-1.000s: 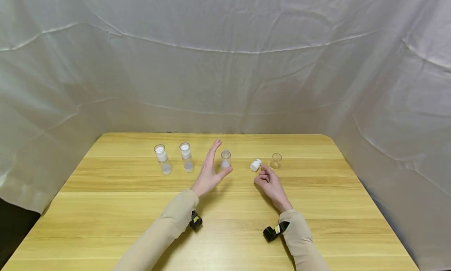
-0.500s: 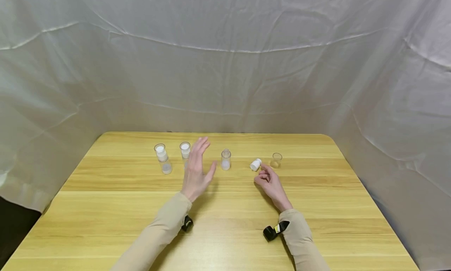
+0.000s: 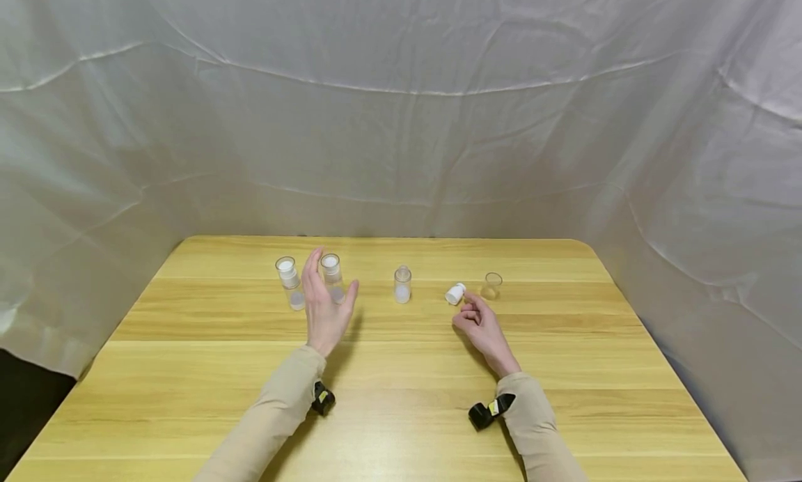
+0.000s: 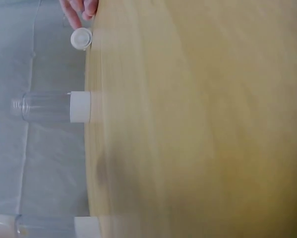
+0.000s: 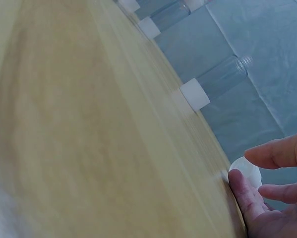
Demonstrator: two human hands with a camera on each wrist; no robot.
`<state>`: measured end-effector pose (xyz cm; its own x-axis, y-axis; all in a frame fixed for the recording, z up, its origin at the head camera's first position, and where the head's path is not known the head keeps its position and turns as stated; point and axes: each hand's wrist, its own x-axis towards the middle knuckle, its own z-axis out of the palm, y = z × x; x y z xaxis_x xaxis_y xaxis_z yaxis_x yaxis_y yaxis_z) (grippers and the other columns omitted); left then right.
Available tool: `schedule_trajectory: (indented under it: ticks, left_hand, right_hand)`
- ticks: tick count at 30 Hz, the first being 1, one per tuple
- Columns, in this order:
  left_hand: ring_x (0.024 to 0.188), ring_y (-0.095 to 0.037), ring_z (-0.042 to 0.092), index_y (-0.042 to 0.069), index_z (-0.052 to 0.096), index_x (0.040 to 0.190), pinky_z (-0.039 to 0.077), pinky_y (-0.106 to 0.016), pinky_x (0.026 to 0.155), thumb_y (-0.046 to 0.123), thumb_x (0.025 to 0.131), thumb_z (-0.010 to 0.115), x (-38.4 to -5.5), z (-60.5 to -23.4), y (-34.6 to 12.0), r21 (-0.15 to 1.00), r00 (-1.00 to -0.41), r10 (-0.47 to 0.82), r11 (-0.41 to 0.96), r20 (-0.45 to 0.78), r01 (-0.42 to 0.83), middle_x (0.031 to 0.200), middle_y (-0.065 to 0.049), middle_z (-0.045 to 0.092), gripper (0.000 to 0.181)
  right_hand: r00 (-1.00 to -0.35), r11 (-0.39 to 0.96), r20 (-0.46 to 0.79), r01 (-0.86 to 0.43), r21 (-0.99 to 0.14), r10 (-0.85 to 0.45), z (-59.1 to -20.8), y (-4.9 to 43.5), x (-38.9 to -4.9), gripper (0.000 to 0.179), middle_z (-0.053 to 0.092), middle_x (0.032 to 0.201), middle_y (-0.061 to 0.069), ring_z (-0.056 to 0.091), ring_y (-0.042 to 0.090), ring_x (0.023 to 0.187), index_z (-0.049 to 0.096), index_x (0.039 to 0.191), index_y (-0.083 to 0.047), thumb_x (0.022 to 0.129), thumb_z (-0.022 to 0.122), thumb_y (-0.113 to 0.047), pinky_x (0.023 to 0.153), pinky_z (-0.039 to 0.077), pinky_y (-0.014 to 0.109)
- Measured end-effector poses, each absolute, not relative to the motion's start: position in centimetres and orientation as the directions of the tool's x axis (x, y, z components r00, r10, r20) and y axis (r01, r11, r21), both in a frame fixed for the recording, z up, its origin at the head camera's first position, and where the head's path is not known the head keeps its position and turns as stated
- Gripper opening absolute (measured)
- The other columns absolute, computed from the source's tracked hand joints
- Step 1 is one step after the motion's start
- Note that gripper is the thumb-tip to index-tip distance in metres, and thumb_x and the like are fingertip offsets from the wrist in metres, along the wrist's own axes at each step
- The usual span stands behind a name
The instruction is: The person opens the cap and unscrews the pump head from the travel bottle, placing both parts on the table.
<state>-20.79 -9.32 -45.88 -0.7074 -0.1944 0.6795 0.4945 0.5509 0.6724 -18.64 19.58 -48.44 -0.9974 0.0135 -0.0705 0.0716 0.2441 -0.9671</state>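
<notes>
My left hand (image 3: 326, 318) hovers with spread fingers just in front of a clear bottle with a white top (image 3: 333, 276); I see no grip on it. A second such bottle (image 3: 288, 274) stands to its left, partly behind the fingers. Further right, a clear bottle without its white top (image 3: 402, 287) stands upright, showing a threaded neck and white base in the left wrist view. A small white cap-like piece (image 3: 455, 294) lies tilted on the table. Beside it rests my right hand (image 3: 485, 334), loosely curled, the index fingertip at or near the piece. In the right wrist view, thumb and fingers are apart.
A small clear cup-shaped cover (image 3: 491, 287) stands just behind my right hand. The wooden table (image 3: 401, 426) ends at a grey cloth backdrop (image 3: 401, 141) that rises behind and along both sides.
My left hand has moved left, from beside the topless bottle to in front of the left-hand bottles. My right hand and the things on the table have stayed in place.
</notes>
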Motion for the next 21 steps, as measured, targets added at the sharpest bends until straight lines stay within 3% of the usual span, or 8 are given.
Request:
schedule_trajectory:
  ticks: [12, 16, 21]
  left_hand:
    - [0.153, -0.04, 0.021, -0.001, 0.004, 0.158, 0.018, -0.054, 0.131, 0.014, 0.089, 0.076, -21.0, -46.3, -10.0, 0.917, -0.927, -0.228, 0.339, 0.297, 0.21, 0.164, -0.026, 0.021, 0.1]
    - [0.154, -0.04, 0.02, 0.002, -0.001, 0.159, 0.015, -0.056, 0.131, 0.015, 0.091, 0.074, -21.2, -46.4, -10.4, 0.957, -0.964, -0.217, 0.274, 0.157, 0.094, 0.164, -0.026, 0.022, 0.102]
    - [0.151, -0.042, 0.027, -0.001, -0.001, 0.158, 0.018, -0.057, 0.13, 0.017, 0.093, 0.073, -21.4, -46.5, -10.6, 0.964, -0.976, -0.201, 0.263, 0.079, 0.024, 0.159, -0.029, 0.031, 0.1]
  right_hand:
    - [-0.997, 0.258, -0.074, 0.074, -0.963, 0.011, -48.6, 19.7, -18.7, 0.067, 0.051, 0.13, 0.021, 0.051, 0.016, 0.106, 0.032, 0.154, 0.002, 0.095, 0.062, -0.004, 0.083, 0.043, 0.006]
    - [-0.998, 0.261, -0.07, 0.07, -0.963, 0.012, -48.7, 19.7, -18.8, 0.066, 0.051, 0.128, 0.021, 0.051, 0.014, 0.104, 0.034, 0.154, 0.001, 0.094, 0.062, -0.004, 0.083, 0.043, 0.006]
    - [-0.998, 0.262, -0.068, 0.069, -0.963, 0.014, -48.8, 19.7, -18.8, 0.066, 0.051, 0.126, 0.02, 0.051, 0.011, 0.101, 0.033, 0.154, 0.001, 0.094, 0.062, -0.004, 0.082, 0.044, 0.008]
